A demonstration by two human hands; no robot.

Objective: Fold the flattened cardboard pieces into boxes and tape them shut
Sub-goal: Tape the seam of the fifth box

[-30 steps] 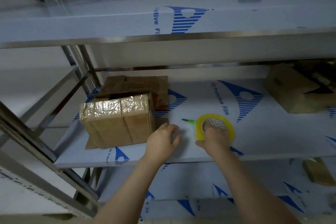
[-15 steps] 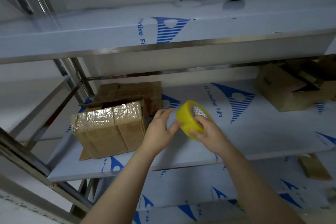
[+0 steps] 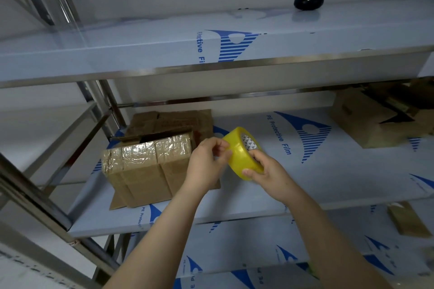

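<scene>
Over a film-covered steel shelf (image 3: 328, 183), the right hand (image 3: 270, 171) grips a yellow roll of packing tape (image 3: 239, 150) and the left hand (image 3: 204, 164) pinches its rim, just right of a tape-sealed brown cardboard box (image 3: 145, 171).

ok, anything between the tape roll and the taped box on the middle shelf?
Only the left hand, pinching at the rim of the tape roll, lies between it and the box. The right hand grips the roll. Nothing else visible in that gap.
</scene>
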